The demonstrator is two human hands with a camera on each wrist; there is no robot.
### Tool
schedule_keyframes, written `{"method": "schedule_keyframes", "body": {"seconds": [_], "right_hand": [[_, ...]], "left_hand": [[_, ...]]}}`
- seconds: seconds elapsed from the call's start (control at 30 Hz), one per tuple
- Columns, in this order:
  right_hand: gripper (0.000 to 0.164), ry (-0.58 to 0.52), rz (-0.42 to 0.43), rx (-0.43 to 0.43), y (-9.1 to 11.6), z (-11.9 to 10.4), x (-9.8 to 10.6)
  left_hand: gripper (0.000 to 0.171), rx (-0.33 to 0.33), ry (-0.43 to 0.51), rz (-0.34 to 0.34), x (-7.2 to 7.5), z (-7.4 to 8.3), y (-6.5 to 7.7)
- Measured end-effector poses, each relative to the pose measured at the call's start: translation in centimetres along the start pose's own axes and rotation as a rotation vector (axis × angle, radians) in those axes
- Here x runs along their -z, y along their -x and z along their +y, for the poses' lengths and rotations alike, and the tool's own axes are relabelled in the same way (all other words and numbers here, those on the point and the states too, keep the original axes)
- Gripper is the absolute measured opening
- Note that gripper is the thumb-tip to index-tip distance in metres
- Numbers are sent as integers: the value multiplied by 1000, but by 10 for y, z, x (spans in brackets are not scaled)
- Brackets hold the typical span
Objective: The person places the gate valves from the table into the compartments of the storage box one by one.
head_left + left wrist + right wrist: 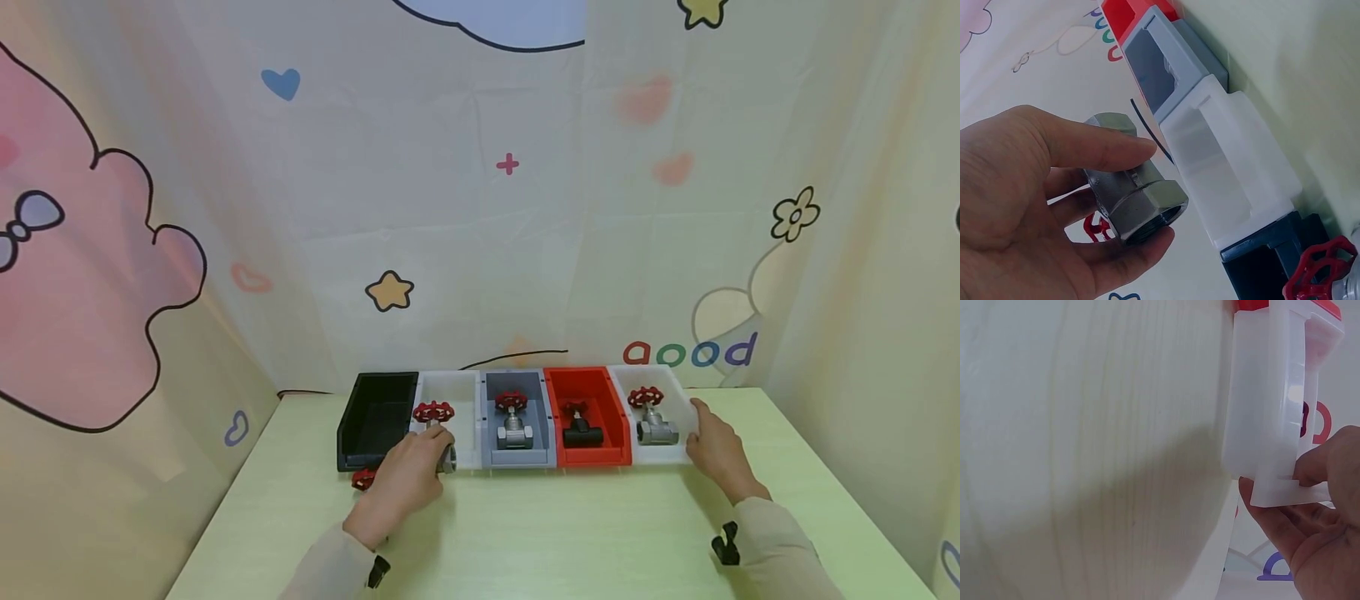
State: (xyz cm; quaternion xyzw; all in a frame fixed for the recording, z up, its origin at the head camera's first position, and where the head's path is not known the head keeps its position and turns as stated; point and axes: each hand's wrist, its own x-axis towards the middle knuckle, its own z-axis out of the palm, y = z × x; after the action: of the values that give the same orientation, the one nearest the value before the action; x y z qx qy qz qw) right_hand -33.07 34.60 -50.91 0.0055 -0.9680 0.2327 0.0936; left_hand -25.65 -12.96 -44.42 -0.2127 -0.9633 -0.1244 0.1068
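Note:
My left hand (407, 473) grips a metal gate valve (1135, 187) by its body, with thumb and fingers around it. Its red handwheel (433, 412) points up, in front of and over the left white bin (467, 400). My right hand (717, 448) pinches the side wall of the right-end white bin (1266, 394). In that bin stands a silver valve (657, 429) with a red wheel. Another valve's red handwheel (363, 478) shows on the table before the black bin; my left hand hides much of this valve.
Five-coloured clutter is absent; a row of joined bins runs along the table's back. The grey bin (491, 387) holds a silver valve (515, 432), the red bin (611, 400) a black valve (582, 432). The black bin (358, 417) ends the row at left. A patterned curtain (450, 208) hangs behind.

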Motion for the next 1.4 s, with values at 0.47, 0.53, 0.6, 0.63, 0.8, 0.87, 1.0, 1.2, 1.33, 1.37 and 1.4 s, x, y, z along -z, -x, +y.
{"method": "schedule_keyframes", "body": {"seconds": [0.47,0.53,0.6,0.63,0.8,0.87,1.0,1.2,1.33,1.37,1.4], "right_hand": [[62,-3,2,1,-1,3,-2],[62,-4,0,-2,-1,3,-2],[63,-6,-7,-10,-2,3,-2],[63,-9,-14,-18,-2,3,-2],[64,-15,-36,-40,-2,1,-1],[64,-13,-35,-37,-2,1,0],[63,-11,-26,-27,0,0,1],[63,-10,-23,-23,-1,1,1],[64,-15,-39,-43,-2,1,0],[64,-16,-43,-48,-2,2,0],[64,-16,-46,-53,-2,2,0]], "left_hand": [[43,24,1,-7,-3,-8,-18],[42,24,-1,-10,-2,-9,-20],[43,24,-2,-12,-2,-9,-22],[42,23,-2,-12,-2,-9,-23],[42,21,-11,-13,-5,-11,-29],[42,19,-16,-12,-7,-12,-31],[42,17,-20,-7,-12,-15,-35],[42,13,-19,1,-17,-18,-42],[44,20,-18,-7,-19,-19,-48],[44,22,-20,-11,-20,-20,-49],[45,24,-20,-15,-21,-20,-51]]}}
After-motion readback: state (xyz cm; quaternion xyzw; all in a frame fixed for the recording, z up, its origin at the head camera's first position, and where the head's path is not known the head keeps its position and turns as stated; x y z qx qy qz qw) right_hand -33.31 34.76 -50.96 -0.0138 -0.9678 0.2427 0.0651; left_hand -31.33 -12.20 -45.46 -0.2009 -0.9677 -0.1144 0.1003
